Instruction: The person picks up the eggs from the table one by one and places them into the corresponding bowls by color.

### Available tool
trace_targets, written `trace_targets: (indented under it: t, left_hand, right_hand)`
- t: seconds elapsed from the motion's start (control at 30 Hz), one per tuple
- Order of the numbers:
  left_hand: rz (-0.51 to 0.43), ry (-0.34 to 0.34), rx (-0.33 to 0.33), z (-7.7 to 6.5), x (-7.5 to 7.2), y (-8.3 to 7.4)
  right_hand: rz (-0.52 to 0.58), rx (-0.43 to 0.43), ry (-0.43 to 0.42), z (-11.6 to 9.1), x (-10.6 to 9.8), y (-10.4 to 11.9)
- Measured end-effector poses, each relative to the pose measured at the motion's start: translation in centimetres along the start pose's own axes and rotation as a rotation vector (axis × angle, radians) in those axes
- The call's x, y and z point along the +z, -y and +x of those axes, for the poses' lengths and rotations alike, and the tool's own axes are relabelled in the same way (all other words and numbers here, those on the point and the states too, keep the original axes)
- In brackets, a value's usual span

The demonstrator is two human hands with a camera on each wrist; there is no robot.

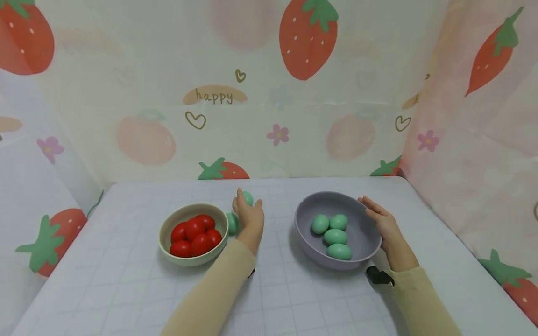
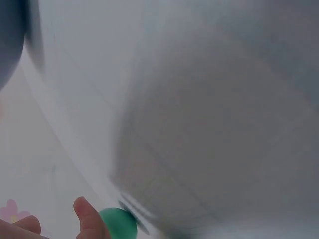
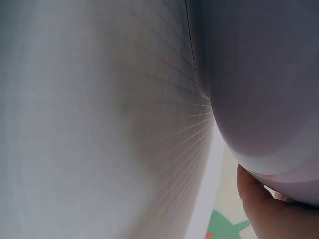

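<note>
My left hand reaches over the table, its thumb and fingers spread around a green egg. In the left wrist view this green egg shows right beside a fingertip. Another green egg lies between that hand and the cream bowl, partly covered. Several red eggs fill the cream bowl. With fingers extended, my right hand rests against the right side of a purple-grey bowl, which holds several green eggs. The right wrist view shows fingers against the bowl's outer wall.
A white cloth with a faint grid covers the table. Behind it stands a backdrop printed with strawberries, hearts and flowers, and similar sheets rise on both sides. A black strap end hangs by the right wrist.
</note>
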State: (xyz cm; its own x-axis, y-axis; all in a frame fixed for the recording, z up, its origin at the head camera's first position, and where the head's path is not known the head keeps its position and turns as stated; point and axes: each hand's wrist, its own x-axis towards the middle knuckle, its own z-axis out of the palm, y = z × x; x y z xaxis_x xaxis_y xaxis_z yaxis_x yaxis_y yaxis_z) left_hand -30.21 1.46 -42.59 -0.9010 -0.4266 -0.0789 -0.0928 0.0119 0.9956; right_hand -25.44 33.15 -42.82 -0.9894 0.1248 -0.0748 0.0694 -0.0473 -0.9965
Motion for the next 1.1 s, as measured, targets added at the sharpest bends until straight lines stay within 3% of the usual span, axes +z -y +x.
trace_targets:
  t: [0.2, 0.5, 0.73, 1.0, 1.1]
  left_hand:
    - [0.107, -0.006, -0.044, 1.1, 0.5, 0.4]
    - [0.117, 0.044, -0.148, 2.0, 0.8, 0.4]
    - [0.108, -0.005, -0.157, 2.6, 0.8, 0.7]
    - [0.175, 0.045, -0.155, 2.8, 1.0, 0.5]
    - [0.182, 0.02, -0.135, 3.0, 1.3, 0.5]
  right_hand:
    - [-0.007, -0.006, 0.004, -0.1, 0.0, -0.1]
    - [-0.008, 0.002, -0.014, -0.4, -0.2, 0.0]
    - [0.004, -0.022, -0.003, -0.3, 0.1, -0.2]
    - [-0.009, -0.029, -0.003, -0.1, -0.1, -0.1]
    - [-0.012, -0.029, -0.005, 0.0, -0.3, -0.1]
